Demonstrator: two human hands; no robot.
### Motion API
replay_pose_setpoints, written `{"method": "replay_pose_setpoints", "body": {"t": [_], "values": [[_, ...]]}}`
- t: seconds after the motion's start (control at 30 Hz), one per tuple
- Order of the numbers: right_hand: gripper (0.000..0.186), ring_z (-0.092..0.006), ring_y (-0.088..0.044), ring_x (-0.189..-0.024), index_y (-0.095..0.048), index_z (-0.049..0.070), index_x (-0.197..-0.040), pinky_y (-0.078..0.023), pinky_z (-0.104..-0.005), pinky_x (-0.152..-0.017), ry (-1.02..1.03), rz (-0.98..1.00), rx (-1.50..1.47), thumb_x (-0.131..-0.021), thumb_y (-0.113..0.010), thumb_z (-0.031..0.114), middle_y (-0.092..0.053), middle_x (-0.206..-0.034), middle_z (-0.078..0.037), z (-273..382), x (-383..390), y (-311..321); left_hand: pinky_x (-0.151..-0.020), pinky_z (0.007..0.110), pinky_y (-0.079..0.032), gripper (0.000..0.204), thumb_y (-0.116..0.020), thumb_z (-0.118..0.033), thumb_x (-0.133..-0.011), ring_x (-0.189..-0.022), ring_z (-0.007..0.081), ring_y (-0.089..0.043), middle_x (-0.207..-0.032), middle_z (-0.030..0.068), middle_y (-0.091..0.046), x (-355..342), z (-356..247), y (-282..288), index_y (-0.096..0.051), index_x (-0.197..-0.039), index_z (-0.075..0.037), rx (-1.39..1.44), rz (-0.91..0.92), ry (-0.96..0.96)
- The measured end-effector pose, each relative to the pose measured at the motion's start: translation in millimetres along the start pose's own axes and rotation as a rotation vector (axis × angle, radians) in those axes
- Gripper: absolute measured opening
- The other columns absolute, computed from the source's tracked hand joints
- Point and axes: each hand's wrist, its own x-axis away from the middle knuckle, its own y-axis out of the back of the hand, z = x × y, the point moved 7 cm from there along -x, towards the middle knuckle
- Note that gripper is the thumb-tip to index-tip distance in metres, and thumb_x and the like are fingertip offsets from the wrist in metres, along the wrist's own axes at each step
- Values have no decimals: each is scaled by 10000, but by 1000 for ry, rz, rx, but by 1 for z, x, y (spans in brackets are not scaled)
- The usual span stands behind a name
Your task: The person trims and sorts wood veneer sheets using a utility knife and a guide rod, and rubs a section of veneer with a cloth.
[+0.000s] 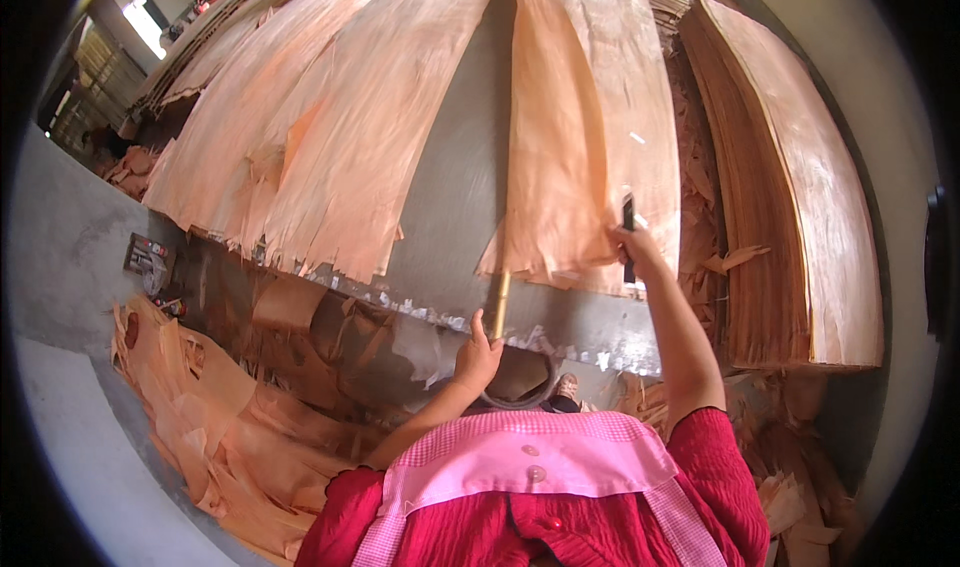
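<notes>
A long, thin sheet of wood veneer point(555, 157) lies on the grey tabletop point(455, 157), its right edge lifted in a curl. Along its left edge runs a straight brass-coloured rod point(502, 302), which sticks out past the near end. My left hand point(478, 359) is closed around the rod's near end, one finger pointing up. On the right, my right hand point(637, 245) grips a slim black tool point(628, 247), whose kind I cannot make out. It is at the sheet's right edge, over another pale veneer sheet point(640, 137).
More veneer point(340, 137) covers the table's left side, with ragged near ends. A tall veneer stack point(830, 217) stands at the right. Veneer scraps point(230, 417) are heaped on the lower left. A round dark rim point(525, 392) shows below the table edge.
</notes>
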Motion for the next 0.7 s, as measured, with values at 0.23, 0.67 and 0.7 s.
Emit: {"method": "replay_pose_setpoints", "body": {"t": [0.23,0.67,0.7], "values": [[274,-145,-561,-528,-642,20,-727,-430,-285,-468,42,229,291,-691,-702,285,-584,-588,-64,-53,-22,-12,-697,489,-443,574,-468,-104,-766,-825,418,-566,-972,253,-577,-3,-14,3,-250,-1297,-99,-129,-358,-71],[328,-325,-608,-767,-586,52,-1030,-481,-407,-663,659,-239,603,-764,-624,242,-625,-859,-189,9,78,-5,-308,220,-317,226,-518,-216,-863,-364,74,-401,-551,11,-489,-62,-63,30,-556,-1046,-89,617,18,221],[337,-296,-614,-720,-576,32,-1031,-481,-384,-622,646,-142,574,-777,-617,249,-631,-819,-182,21,92,-13,-312,227,-329,300,-504,-165,-862,-378,78,-415,-564,22,-498,-61,-77,28,-485,-1143,-62,671,49,130]]}}
